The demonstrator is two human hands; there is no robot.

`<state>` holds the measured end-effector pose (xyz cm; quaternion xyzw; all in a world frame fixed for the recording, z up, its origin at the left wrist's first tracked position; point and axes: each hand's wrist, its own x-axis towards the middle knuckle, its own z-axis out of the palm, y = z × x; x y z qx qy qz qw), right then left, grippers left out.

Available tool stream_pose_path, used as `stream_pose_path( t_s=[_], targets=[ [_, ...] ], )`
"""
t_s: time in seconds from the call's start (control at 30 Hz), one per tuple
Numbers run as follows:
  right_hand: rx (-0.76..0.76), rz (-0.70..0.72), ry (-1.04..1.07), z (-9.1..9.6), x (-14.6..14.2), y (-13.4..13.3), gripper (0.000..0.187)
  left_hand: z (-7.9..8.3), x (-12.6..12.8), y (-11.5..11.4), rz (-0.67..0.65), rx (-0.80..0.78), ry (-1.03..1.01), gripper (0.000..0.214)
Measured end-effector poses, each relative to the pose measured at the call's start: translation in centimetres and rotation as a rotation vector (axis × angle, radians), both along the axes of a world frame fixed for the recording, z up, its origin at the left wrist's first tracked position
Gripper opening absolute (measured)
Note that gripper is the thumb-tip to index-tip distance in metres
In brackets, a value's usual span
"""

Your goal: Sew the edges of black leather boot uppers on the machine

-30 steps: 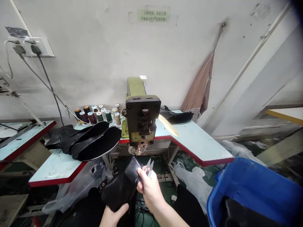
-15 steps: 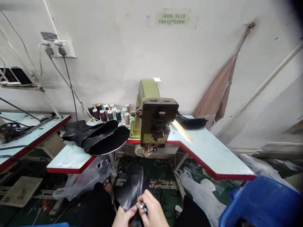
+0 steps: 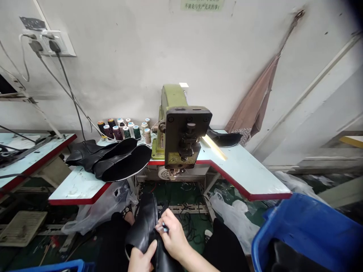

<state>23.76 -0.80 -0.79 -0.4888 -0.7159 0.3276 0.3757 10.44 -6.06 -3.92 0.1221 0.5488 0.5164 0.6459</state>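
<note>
My left hand (image 3: pixel 143 257) grips the lower end of a black leather boot upper (image 3: pixel 144 223), its thumb lying along the leather beside a long seam. In my closed right hand (image 3: pixel 173 232) is a small tool (image 3: pixel 165 227) with a bluish part; most of it is hidden by the fingers, so its kind is unclear. That hand is at the seam, on the upper's right side. The upper is held over my lap, below the head of a green and black sewing machine (image 3: pixel 185 138).
More black boot uppers (image 3: pixel 124 162) lie on the table's left wing, near several thread spools (image 3: pixel 131 130). Another black piece (image 3: pixel 227 139) rests behind the machine. A blue bin (image 3: pixel 309 226) with black pieces stands at right. Plastic bags (image 3: pixel 234 217) lie below the table.
Both hands and the boot upper have come slightly up in view, and more of the right forearm shows. My right hand has moved farther along the seam. The camera view has shifted.
</note>
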Motion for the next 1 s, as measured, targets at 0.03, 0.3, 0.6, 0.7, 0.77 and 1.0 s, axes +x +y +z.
stream_pose_path(
  t_s=[0.03, 0.3, 0.6, 0.7, 0.77, 1.0],
  targets=[
    [-0.03, 0.035, -0.002, 0.2, 0.3, 0.1, 0.011, 0.0, 0.0, -0.1, 0.003, -0.001, -0.015, 0.053],
    [-0.084, 0.241, -0.049, 0.7, 3.0, 1.2, 0.025, -0.6, 0.3, -0.8, -0.03, -0.006, -0.036, 0.074],
    [0.002, -0.362, -0.179, 0.5, 8.0, 3.6, 0.034, -1.2, 0.8, -1.6, -0.047, -0.091, -0.075, 0.079],
    [-0.142, -0.141, -0.158, 1.0, 5.1, 0.1, 0.019, -0.7, 1.4, -1.3, -0.083, -0.074, -0.091, 0.077],
    [-0.217, -0.079, -0.114, 1.0, 3.1, -1.9, 0.014, -0.2, 1.7, -1.2, -0.106, -0.049, -0.112, 0.074],
    [-0.169, -0.094, 0.041, 0.7, 2.3, -3.3, 0.014, 0.8, 2.0, -0.8, -0.095, -0.131, -0.367, 0.044]
  ],
)
